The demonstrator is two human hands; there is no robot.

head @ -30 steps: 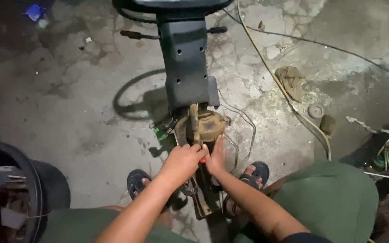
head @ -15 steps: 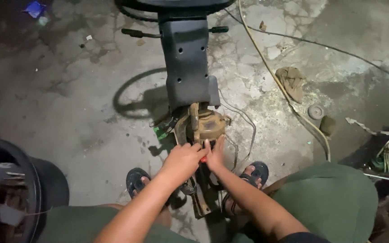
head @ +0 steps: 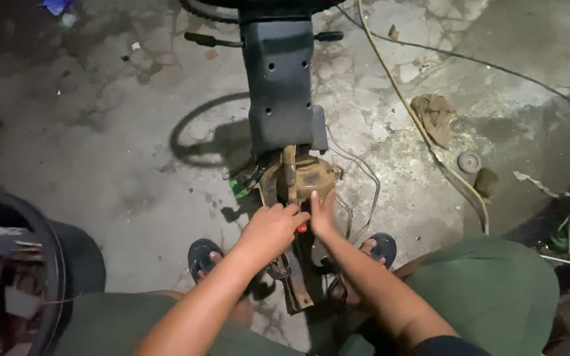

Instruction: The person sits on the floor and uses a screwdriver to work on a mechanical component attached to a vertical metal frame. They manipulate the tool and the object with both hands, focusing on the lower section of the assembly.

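**Rusty metal housing held between 2 hands on the concrete floor**

The rusty metal housing [head: 306, 179] sits low on the concrete floor [head: 100, 151], at the near end of a dark plastic cover [head: 280, 86] that runs away toward the top edge of the view. It looks like a cast part, brown with grime, with a narrow upright bar at its front. By its look it is heavy and stiff, and it will not flex under a push; the oily, dusty skin probably makes it slippery, so the flat sides and the upright bar seem the surest places to take hold, not the rounded top.

The left hand [head: 270, 231] is curled, its fingers closed around something small with a red tip [head: 302, 228], pressed against the lower front of the housing. What that item is cannot be told. The right hand [head: 321, 217] is open, fingers straight and together, lying flat against the housing's near face and holding nothing.

Thin grey cables [head: 364, 178] loop out from the housing's right side. A rusty bracket [head: 296, 290] lies below the hands, between 2 sandalled feet [head: 204, 256]. Farther right, a pale hose [head: 423, 132] crosses the floor past a crumpled rag [head: 435, 115] and a small round cap [head: 468, 161]. A dark tyre [head: 28, 264] stands at the left edge.
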